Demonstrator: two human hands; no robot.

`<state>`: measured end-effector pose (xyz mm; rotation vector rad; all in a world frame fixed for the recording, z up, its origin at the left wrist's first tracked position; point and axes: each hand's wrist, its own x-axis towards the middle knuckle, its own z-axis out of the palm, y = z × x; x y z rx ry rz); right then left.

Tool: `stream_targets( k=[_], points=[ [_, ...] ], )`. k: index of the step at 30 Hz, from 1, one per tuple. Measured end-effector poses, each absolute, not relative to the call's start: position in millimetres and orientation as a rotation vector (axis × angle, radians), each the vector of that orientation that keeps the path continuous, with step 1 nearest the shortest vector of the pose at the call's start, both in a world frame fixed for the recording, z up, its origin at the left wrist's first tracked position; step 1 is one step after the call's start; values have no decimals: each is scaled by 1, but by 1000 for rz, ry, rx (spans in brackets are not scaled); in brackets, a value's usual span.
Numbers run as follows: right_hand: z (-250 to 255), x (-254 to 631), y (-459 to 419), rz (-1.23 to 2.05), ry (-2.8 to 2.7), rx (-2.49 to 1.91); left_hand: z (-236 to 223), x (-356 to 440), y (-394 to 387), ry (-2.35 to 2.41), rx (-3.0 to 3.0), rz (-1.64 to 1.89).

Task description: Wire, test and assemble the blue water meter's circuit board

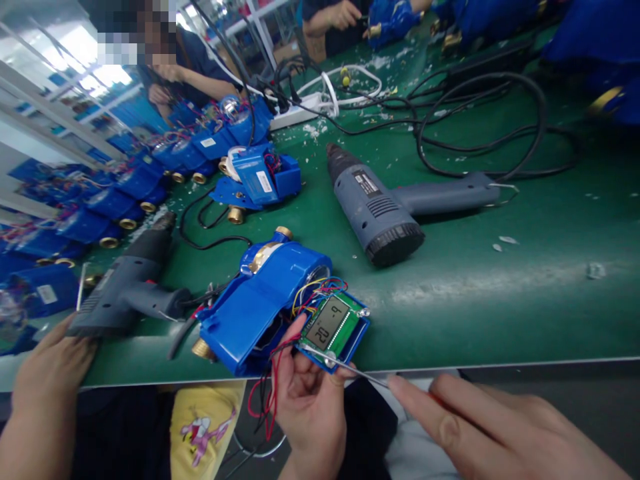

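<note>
My left hand (pixel 313 407) is closed around the blue-backed edge of a green circuit board with a display (pixel 327 323), tilted up at the table's front edge. Its screen reads digits. Thin coloured wires (pixel 320 287) run from it to a blue water meter (pixel 260 293) with brass ends, lying just behind. Red and black wires (pixel 270 393) hang beside my left fingers. In my right hand (pixel 475 420) is a screwdriver (pixel 363 375) with a slim metal shaft; its tip reaches the board's lower left edge. Most of its handle is hidden by my fingers.
A grey heat gun (pixel 375 207) lies behind the board, another heat gun (pixel 130 287) at left beside a co-worker's hand (pixel 55 360). Several blue meters (pixel 115 193) line the left. Black cables (pixel 480 120) and a white power strip (pixel 300 110) lie farther back. Two people work opposite.
</note>
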<state>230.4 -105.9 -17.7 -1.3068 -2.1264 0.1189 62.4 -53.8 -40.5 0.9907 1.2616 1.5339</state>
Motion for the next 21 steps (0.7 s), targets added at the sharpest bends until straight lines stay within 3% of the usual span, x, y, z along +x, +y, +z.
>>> stream_targets(
  k=[3,12,17,21],
  points=[
    [-18,229,-107,24,-2129,-1334,-40,63,-54,1265,1007,1547],
    [-26,233,-104,329,-2019,-1242,-45,58,-55,1266,951,1546],
    [-19,239,-103,678,-1879,-1332,-45,57,-55,1248,972,1536],
    [-13,242,-97,1192,-1718,-1314,-45,58,-54,1245,946,1556]
  ],
)
